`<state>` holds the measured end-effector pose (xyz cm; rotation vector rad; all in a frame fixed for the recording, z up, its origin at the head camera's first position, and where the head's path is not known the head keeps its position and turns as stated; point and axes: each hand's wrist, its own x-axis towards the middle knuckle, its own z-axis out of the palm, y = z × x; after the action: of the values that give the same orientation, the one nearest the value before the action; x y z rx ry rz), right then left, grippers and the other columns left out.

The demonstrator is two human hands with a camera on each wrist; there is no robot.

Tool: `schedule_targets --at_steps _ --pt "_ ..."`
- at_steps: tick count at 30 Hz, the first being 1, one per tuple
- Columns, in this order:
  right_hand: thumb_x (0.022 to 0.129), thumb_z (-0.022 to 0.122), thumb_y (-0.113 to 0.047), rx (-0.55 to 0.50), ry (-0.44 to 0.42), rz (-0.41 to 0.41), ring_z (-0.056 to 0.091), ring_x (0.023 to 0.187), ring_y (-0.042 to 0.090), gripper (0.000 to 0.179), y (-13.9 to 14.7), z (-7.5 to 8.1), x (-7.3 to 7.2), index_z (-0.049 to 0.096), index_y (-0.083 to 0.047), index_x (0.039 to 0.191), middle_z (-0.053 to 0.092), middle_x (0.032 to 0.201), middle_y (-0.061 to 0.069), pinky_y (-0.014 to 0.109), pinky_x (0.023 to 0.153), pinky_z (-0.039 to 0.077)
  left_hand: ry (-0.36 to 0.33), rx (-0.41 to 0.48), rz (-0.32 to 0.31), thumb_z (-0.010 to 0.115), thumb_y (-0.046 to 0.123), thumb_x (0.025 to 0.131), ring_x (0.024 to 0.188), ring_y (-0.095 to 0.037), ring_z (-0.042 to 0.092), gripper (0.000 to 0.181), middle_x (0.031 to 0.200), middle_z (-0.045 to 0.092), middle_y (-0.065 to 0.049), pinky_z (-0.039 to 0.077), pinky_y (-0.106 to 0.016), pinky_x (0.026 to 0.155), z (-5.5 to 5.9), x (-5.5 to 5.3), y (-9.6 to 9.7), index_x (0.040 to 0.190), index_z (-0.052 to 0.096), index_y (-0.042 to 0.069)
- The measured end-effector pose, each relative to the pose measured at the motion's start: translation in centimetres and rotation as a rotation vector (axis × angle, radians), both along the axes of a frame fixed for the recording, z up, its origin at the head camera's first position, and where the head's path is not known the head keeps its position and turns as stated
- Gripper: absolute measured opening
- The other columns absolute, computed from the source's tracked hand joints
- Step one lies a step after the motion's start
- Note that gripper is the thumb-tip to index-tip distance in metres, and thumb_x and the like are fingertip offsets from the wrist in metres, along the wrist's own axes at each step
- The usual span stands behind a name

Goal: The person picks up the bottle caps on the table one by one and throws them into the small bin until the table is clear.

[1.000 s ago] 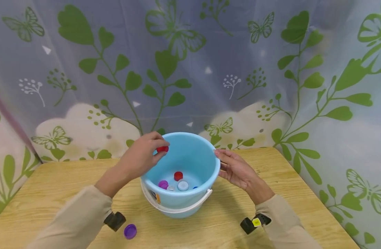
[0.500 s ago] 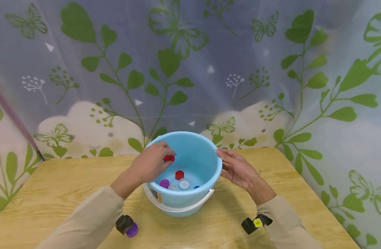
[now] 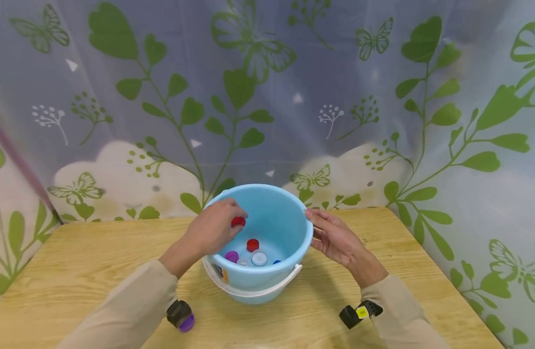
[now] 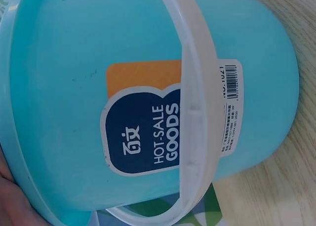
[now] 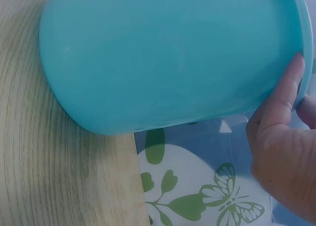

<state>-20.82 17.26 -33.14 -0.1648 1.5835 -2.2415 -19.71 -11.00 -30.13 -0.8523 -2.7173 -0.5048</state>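
Observation:
A light blue bucket (image 3: 267, 277) stands on the wooden table, its white handle (image 3: 276, 289) hanging down in front. My left hand (image 3: 210, 230) reaches over the near left rim and pinches a red bottle cap (image 3: 238, 221) inside the bucket's mouth. On the bucket floor lie another red cap (image 3: 252, 245), a purple cap (image 3: 232, 256), a whitish cap (image 3: 259, 259), a small clear piece (image 3: 243, 262) and a partly hidden blue one (image 3: 277, 261). My right hand (image 3: 334, 238) grips the right rim; the right wrist view shows its fingers (image 5: 286, 95) against the outer wall.
Partly behind the left wrist camera (image 3: 178, 312), a purple cap (image 3: 187, 323) lies on the table (image 3: 105, 271) near the front. A curtain (image 3: 267, 121) printed with leaves and butterflies hangs behind the table and along its right side. The bucket carries a label (image 4: 143, 130).
My left hand has moved right and slightly down into the bucket's mouth with the red cap, then barely moved. The left wrist camera now overlaps the purple cap. My right hand keeps its grip.

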Motion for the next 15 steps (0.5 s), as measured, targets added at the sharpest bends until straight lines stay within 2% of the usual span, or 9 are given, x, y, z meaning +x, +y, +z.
schedule_targets --at_steps 9,15 --pt "0.098 0.055 -0.021 -0.014 0.003 0.004 0.062 0.092 0.014 0.029 0.11 -0.04 -0.09 0.051 -0.005 0.123 0.057 0.108 0.007 0.024 0.075 0.055 -0.005 -0.057 0.034 0.07 0.005 0.083 0.09 -0.023 0.058 0.016 0.096 0.063 -0.008 0.052 -0.036 0.081 0.09 -0.13 0.21 0.099 0.073 0.005" --pt "0.098 0.055 -0.021 -0.023 0.005 0.004 0.063 0.091 0.014 0.03 0.01 -0.09 0.03 0.051 -0.005 0.123 0.058 0.107 0.007 0.024 0.074 0.056 -0.015 -0.019 0.062 0.07 0.006 0.082 0.094 -0.025 0.059 0.02 0.101 0.063 -0.01 0.052 -0.039 0.084 0.05 0.08 0.13 0.101 0.072 0.005"
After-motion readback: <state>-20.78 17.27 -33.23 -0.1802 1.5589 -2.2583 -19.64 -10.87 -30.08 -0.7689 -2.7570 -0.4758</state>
